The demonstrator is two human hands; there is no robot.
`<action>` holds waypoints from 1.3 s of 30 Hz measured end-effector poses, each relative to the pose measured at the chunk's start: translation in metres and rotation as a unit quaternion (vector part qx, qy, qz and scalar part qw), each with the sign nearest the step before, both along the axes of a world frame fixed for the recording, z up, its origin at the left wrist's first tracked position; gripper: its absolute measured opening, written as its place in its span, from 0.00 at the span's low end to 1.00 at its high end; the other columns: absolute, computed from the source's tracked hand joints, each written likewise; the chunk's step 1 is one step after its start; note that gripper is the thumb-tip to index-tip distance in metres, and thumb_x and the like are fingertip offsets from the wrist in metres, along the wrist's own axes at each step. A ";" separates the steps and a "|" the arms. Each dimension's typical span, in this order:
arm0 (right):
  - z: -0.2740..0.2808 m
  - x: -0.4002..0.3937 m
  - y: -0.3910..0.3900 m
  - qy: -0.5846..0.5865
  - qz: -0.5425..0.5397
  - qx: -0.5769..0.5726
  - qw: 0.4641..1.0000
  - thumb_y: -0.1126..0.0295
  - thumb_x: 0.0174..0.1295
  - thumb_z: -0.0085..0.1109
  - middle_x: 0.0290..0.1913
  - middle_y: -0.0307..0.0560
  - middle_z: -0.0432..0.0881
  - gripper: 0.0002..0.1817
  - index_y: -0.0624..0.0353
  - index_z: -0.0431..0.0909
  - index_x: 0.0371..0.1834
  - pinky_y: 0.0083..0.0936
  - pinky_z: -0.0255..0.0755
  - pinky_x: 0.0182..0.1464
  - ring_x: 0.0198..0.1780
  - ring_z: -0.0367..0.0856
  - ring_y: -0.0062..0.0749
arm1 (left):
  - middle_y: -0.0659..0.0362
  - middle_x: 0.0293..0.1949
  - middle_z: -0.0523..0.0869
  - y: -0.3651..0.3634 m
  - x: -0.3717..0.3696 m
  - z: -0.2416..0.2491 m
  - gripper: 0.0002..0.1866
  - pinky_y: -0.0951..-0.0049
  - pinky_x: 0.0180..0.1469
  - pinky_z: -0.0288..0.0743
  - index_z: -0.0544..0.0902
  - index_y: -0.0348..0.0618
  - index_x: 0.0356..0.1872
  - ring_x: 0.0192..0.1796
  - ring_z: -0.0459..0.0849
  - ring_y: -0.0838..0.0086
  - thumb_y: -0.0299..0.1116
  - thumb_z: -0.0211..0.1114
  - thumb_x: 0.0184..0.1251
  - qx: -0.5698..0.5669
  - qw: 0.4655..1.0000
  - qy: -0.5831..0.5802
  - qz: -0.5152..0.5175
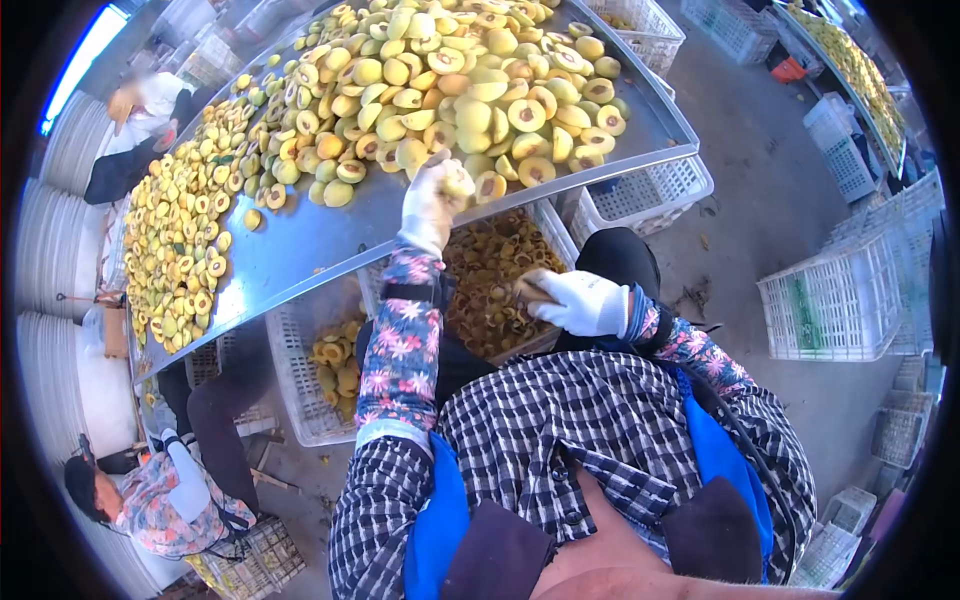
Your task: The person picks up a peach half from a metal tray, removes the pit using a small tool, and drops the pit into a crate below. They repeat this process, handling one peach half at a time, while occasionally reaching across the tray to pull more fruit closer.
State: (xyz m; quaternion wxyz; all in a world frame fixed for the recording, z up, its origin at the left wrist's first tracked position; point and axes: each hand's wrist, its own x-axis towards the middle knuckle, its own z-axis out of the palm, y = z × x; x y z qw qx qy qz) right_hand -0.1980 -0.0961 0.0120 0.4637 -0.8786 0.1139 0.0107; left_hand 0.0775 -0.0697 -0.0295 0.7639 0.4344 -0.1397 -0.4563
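Observation:
My left hand (432,205), in a white glove, is at the near edge of the metal table (345,232), its fingers curled round what looks like a pale yellow peach half (457,182). Halved yellow peaches (490,100) with reddish hollows are heaped just beyond it. Lower and to the right, my right hand (585,303) is closed above a crate (553,232) of brownish peach scraps (490,280). Its glove fingertips are stained brown. Whatever those fingers hold, if anything, I cannot make out.
Beside my left arm, a white crate (290,385) holds more peach pieces. Another white crate (650,195) stands under the table's right corner. A person in a floral top (165,500) sits at lower left, another person (140,120) at upper left. Stacked crates (830,300) stand right.

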 end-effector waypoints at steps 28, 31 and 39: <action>0.009 0.069 0.025 -0.234 -0.125 -0.109 0.958 0.65 0.64 0.58 0.35 0.58 0.83 0.17 0.63 0.67 0.50 0.40 0.77 0.33 0.34 0.83 0.54 | 0.48 0.40 0.83 0.059 -0.091 0.077 0.25 0.65 0.40 0.84 0.76 0.35 0.41 0.36 0.85 0.63 0.53 0.53 0.74 -0.035 0.983 -0.011 0.180; 0.004 0.070 0.024 -0.245 -0.099 -0.077 0.961 0.64 0.65 0.56 0.37 0.61 0.82 0.20 0.63 0.65 0.53 0.40 0.77 0.36 0.37 0.83 0.56 | 0.50 0.36 0.85 0.057 -0.097 0.077 0.27 0.67 0.38 0.82 0.79 0.33 0.36 0.36 0.85 0.65 0.53 0.52 0.74 -0.052 0.969 -0.061 0.233; 0.045 0.057 0.000 -0.016 0.024 0.404 0.915 0.52 0.72 0.47 0.20 0.36 0.69 0.21 0.58 0.67 0.54 0.18 0.61 0.18 0.15 0.65 0.20 | 0.49 0.34 0.83 0.063 -0.076 0.080 0.21 0.63 0.37 0.84 0.75 0.39 0.35 0.32 0.85 0.61 0.51 0.53 0.74 -0.006 0.999 -0.018 0.045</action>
